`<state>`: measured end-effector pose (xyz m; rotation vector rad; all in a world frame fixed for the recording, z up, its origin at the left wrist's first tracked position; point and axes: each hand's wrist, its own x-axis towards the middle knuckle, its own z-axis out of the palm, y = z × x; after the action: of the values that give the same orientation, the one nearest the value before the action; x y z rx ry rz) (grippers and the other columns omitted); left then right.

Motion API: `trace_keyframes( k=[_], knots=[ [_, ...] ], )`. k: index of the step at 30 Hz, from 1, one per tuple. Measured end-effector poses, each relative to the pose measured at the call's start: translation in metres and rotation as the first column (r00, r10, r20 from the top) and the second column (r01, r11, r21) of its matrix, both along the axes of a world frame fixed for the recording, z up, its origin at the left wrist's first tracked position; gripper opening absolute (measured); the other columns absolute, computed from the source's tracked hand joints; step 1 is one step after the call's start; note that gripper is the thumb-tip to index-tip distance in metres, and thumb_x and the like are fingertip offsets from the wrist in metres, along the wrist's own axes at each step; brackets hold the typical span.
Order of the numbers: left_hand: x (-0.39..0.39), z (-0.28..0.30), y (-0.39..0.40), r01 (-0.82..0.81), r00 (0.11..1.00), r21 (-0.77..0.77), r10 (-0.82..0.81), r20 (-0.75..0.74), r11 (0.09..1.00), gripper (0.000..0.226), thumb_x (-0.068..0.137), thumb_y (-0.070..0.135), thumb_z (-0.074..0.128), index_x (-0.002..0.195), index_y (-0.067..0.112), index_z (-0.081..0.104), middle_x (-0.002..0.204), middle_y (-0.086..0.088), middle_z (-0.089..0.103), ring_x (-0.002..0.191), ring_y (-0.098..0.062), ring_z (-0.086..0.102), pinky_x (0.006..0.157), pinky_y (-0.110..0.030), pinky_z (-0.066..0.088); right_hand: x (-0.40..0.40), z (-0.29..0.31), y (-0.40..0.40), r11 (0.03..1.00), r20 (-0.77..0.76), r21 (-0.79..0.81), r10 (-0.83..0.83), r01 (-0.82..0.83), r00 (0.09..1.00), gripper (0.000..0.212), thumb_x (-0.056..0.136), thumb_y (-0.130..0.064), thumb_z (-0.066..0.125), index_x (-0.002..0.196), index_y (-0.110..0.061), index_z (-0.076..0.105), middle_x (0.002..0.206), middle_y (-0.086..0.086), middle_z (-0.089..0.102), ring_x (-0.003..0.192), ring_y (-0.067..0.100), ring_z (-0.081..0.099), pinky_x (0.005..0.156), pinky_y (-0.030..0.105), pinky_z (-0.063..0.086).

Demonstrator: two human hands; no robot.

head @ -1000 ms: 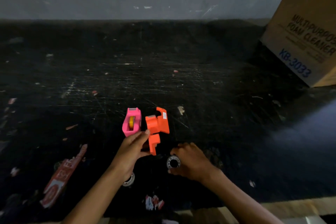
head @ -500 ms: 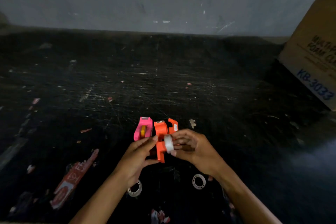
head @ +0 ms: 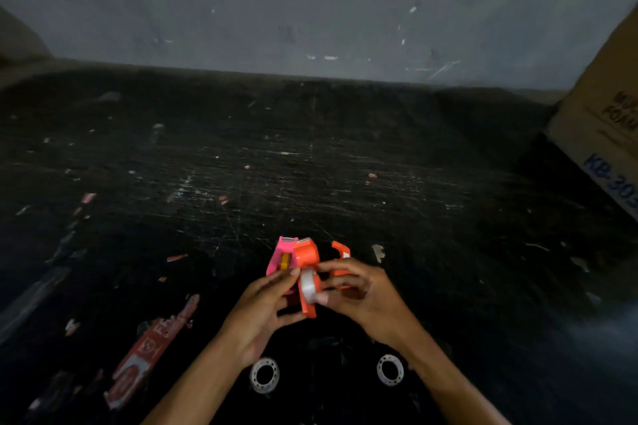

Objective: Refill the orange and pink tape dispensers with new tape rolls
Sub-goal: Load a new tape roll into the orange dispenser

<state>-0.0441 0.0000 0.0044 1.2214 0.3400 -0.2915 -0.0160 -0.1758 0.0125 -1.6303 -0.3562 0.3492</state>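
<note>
Red label scrap [head: 148, 352] flat on dark surface [head: 310, 166], far left. Pink dispenser [head: 281, 257] next, just behind left hand [head: 262, 307]; left grip clenched on open orange dispenser [head: 305, 281]. Right hand [head: 359, 293] grip pinches white tape roll [head: 308, 286] against orange body. Advice: align core with hub, seat squarely before closing cover. Count: two dispensers, one held roll, two rolls [head: 264, 374] [head: 390, 369] lying near wrists, one carton [head: 600, 134] far right.

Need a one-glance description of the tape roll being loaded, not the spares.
On the black scratched table, find the two hands near the front edge. Between them, against the orange dispenser, is the white roll, upright on edge; the two spare rolls lie flat.
</note>
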Motion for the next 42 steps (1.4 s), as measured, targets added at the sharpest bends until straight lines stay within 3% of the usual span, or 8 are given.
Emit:
trace_keyframes(
  k=[4, 8, 12, 15, 18, 23, 35, 42],
  knots=[
    [0.002, -0.001, 0.01, -0.03, 1.0, -0.027, 0.03, -0.009, 0.999, 0.034, 0.076, 0.028, 0.061, 0.103, 0.01, 0.068, 0.099, -0.01, 0.074, 0.089, -0.023, 0.068, 0.074, -0.038, 0.057, 0.034, -0.024, -0.008, 0.895, 0.21, -0.285, -0.291, 0.343, 0.933, 0.006, 0.081, -0.017, 0.069, 0.085, -0.018, 0.072, 0.081, 0.001, 0.074, 0.073, 0.007, 0.067, 0.074, 0.032, 0.054],
    [0.002, -0.004, 0.015, -0.042, 0.999, -0.019, 0.042, -0.009, 0.999, 0.035, 0.076, 0.029, 0.061, 0.105, 0.01, 0.067, 0.102, -0.011, 0.073, 0.091, -0.024, 0.068, 0.087, -0.045, 0.05, 0.048, -0.043, 0.0, 0.642, 0.166, -0.72, -0.212, 0.265, 0.963, 0.028, 0.081, -0.047, 0.06, 0.093, -0.022, 0.067, 0.094, 0.008, 0.072, 0.09, 0.025, 0.067, 0.072, 0.032, 0.051],
    [0.0, -0.005, 0.015, -0.047, 0.999, -0.015, 0.047, -0.011, 0.999, 0.028, 0.074, 0.03, 0.06, 0.095, 0.014, 0.071, 0.094, -0.009, 0.075, 0.084, -0.02, 0.07, 0.084, -0.044, 0.05, 0.053, -0.048, 0.015, 0.536, 0.182, -0.803, -0.195, 0.26, 0.964, 0.033, 0.081, -0.043, 0.058, 0.106, -0.022, 0.061, 0.107, 0.012, 0.07, 0.098, 0.033, 0.065, 0.078, 0.039, 0.052],
    [-0.001, -0.005, 0.018, -0.056, 0.998, -0.006, 0.056, -0.026, 0.998, 0.027, 0.076, 0.03, 0.06, 0.096, 0.015, 0.071, 0.096, -0.01, 0.075, 0.087, -0.022, 0.069, 0.088, -0.046, 0.048, 0.056, -0.051, 0.016, 0.624, 0.109, -0.739, -0.259, 0.252, 0.96, 0.035, 0.073, -0.039, 0.066, 0.103, -0.024, 0.06, 0.099, 0.01, 0.071, 0.091, 0.031, 0.067, 0.077, 0.041, 0.057],
    [-0.001, -0.003, 0.02, -0.053, 0.998, -0.02, 0.052, -0.038, 0.998, 0.028, 0.077, 0.032, 0.059, 0.098, 0.016, 0.071, 0.099, -0.011, 0.074, 0.092, -0.023, 0.067, 0.087, -0.045, 0.048, 0.045, -0.038, 0.013, 0.86, -0.079, -0.416, -0.357, 0.295, 0.931, 0.037, 0.07, -0.02, 0.077, 0.101, -0.022, 0.058, 0.08, 0.004, 0.067, 0.076, 0.024, 0.066, 0.068, 0.037, 0.058],
    [0.0, 0.002, 0.018, -0.024, 0.999, -0.048, 0.023, -0.026, 0.999, 0.031, 0.077, 0.033, 0.059, 0.1, 0.016, 0.071, 0.098, -0.009, 0.073, 0.089, -0.021, 0.067, 0.083, -0.041, 0.05, 0.017, 0.004, 0.005, 0.982, -0.331, 0.083, -0.136, 0.172, 0.934, 0.039, 0.081, -0.004, 0.066, 0.116, -0.021, 0.059, 0.099, 0.009, 0.071, 0.089, 0.019, 0.07, 0.08, 0.04, 0.06],
    [-0.004, 0.01, 0.015, 0.026, 1.0, -0.027, -0.026, 0.003, 0.999, 0.036, 0.077, 0.032, 0.059, 0.105, 0.012, 0.069, 0.11, -0.013, 0.071, 0.098, -0.026, 0.066, 0.082, -0.041, 0.052, -0.006, 0.015, 0.006, 0.993, -0.191, 0.097, -0.043, 0.063, 0.981, 0.044, 0.077, -0.001, 0.07, 0.115, -0.02, 0.06, 0.104, 0.013, 0.068, 0.098, 0.03, 0.067, 0.08, 0.039, 0.059],
    [-0.007, 0.011, 0.016, 0.028, 0.999, 0.085, -0.031, 0.035, 0.996, 0.038, 0.075, 0.034, 0.061, 0.104, 0.011, 0.069, 0.109, -0.013, 0.071, 0.097, -0.025, 0.067, 0.08, -0.039, 0.054, -0.006, 0.012, 0.004, 0.999, -0.166, 0.045, -0.018, 0.026, 0.986, 0.046, 0.076, 0.0, 0.071, 0.112, -0.025, 0.057, 0.102, 0.012, 0.066, 0.088, 0.015, 0.067, 0.074, 0.032, 0.059]
  ],
)
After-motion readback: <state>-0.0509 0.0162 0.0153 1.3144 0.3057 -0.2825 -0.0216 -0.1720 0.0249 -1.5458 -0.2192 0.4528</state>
